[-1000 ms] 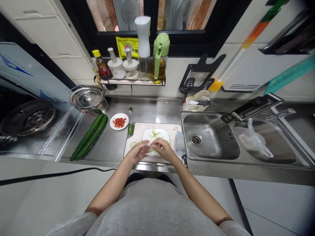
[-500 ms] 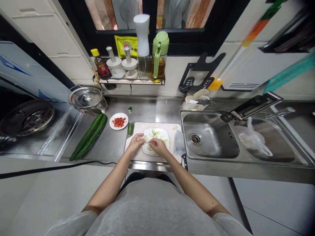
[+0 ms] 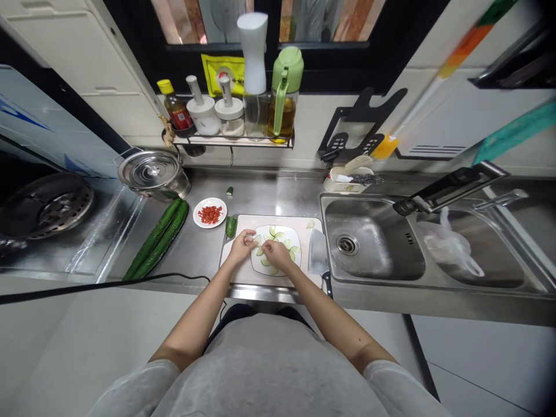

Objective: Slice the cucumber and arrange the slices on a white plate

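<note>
My left hand (image 3: 243, 247) is closed in a pinch over the left edge of a white plate (image 3: 283, 271), with a pale cucumber slice (image 3: 257, 238) at its fingertips. Close beside it, my right hand (image 3: 278, 256) has its fingers pinched together above the plate; what is between them is hidden. Several thin green-edged cucumber slices (image 3: 278, 236) lie in a curved pattern on the plate. The plate rests on a light cutting board (image 3: 243, 275). A kitchen knife (image 3: 318, 255) lies at the board's right side, and one loose slice (image 3: 310, 224) is near its top right corner.
Left of the board are a cucumber chunk (image 3: 231, 226), a small plate of chopped red pieces (image 3: 210, 215), two whole cucumbers (image 3: 158, 240) and a lidded steel pot (image 3: 152, 171). A double sink (image 3: 373, 243) is on the right. Bottles stand on a rack (image 3: 234, 142) behind.
My hands have moved slightly apart, and the cucumber slice by my left fingertips now shows more plainly. The camera view has shifted a little.
</note>
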The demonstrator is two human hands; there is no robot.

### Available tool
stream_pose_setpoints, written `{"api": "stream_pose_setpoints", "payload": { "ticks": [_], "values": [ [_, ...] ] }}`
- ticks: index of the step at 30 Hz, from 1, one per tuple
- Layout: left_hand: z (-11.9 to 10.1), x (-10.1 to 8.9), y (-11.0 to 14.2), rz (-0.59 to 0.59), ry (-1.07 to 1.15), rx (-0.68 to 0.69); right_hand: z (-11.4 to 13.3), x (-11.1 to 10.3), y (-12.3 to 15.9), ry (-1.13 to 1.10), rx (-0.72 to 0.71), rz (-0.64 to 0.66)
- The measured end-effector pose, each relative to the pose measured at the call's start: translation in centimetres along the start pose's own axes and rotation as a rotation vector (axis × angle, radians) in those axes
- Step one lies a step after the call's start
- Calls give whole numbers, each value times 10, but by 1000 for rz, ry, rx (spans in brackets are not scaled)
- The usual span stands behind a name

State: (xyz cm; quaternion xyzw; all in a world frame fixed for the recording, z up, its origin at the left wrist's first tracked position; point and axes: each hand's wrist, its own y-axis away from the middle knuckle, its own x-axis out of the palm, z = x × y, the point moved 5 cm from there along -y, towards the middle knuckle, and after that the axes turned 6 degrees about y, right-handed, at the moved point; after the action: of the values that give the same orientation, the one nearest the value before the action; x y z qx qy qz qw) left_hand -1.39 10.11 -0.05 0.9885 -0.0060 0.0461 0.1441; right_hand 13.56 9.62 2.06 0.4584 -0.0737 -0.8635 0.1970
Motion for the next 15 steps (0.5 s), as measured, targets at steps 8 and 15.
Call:
{"api": "stream_pose_setpoints", "payload": {
  "ticks": [8, 15],
  "values": [
    [-5, -4, 2, -40, -317, 48, 7, -2, -6, 208, -23, 48],
    [-13, 3, 4, -43, -422, 122, 9, 3, -9, 303, -15, 54]
  ]
}}
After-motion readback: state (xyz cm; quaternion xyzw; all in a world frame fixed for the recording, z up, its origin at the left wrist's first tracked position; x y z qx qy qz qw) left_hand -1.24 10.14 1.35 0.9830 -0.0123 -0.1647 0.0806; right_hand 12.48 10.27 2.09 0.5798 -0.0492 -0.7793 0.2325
